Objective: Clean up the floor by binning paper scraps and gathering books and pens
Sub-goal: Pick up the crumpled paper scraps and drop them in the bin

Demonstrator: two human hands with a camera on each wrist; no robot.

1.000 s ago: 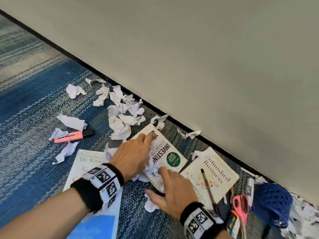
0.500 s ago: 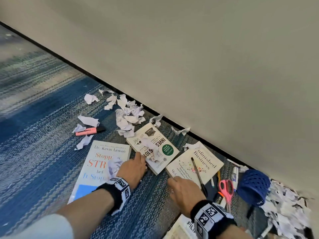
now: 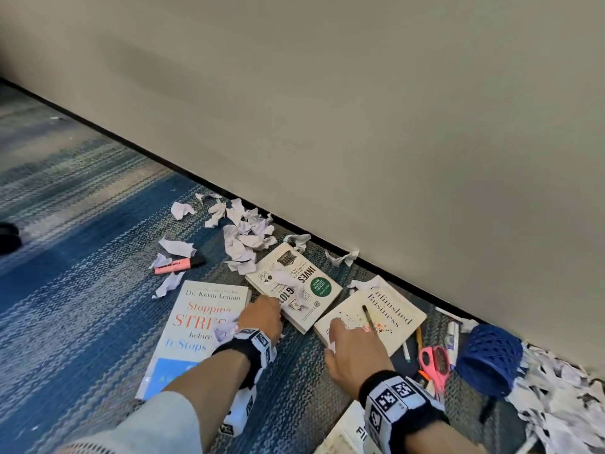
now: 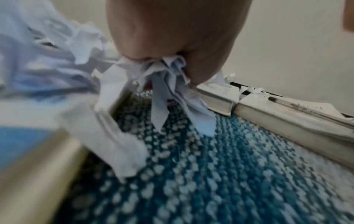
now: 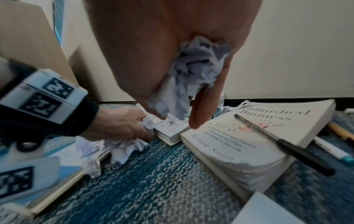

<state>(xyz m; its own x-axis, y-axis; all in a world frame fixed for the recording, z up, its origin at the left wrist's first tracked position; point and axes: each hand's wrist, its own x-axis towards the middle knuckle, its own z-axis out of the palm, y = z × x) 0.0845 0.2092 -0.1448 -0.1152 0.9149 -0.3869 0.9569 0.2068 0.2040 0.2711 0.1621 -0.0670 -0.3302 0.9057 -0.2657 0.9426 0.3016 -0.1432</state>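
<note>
Scrap-gathering step, w/ both fists full: left hand (image 3: pixel 262 317) clutches crumpled paper scraps (image 4: pixel 168 84) by the Investing book (image 3: pixel 294 286); right hand (image 3: pixel 352 350) balls another wad (image 5: pixel 193 72) over the Unfinished Business book (image 3: pixel 376 312). Next, probably — carry both to the blue bin (image 3: pixel 489 362); more scraps (image 3: pixel 245 234) remain near the wall.

Blue-and-grey striped carpet (image 3: pixel 82 257) underfoot, meeting a plain off-white wall (image 3: pixel 393 126) along a dark baseboard (image 3: pixel 131 147); soft, even light throughout.

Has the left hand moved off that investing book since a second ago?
Yes. The left hand has pulled back toward the person, off the investing book cover to its near corner, gripping paper scraps.
</note>
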